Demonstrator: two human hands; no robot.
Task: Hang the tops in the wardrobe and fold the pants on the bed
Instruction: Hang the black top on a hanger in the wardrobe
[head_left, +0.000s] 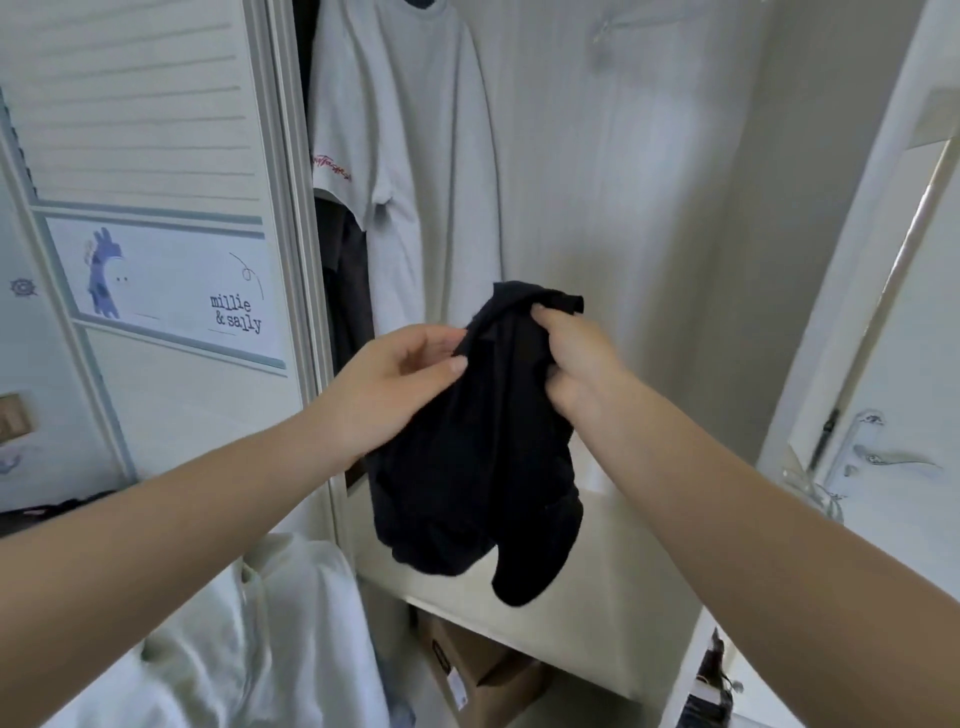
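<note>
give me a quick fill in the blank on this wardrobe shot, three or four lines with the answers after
1. Both hands hold up a bunched garment whose colour is ____.
2. The T-shirt already hanging in the wardrobe is ____ in colour.
3. On the floor under the wardrobe shelf sits a cardboard ____.
4. The right hand grips the garment near its ____ edge, and the left hand pinches it beside that.

Answers: black; white; box; top

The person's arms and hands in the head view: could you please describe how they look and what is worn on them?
Both forearms are bare as far as the frame shows, with no sleeves visible. The left hand and the right hand wear no gloves, and no rings, watch or bracelets are visible. Fingernails look short and unpainted.
</note>
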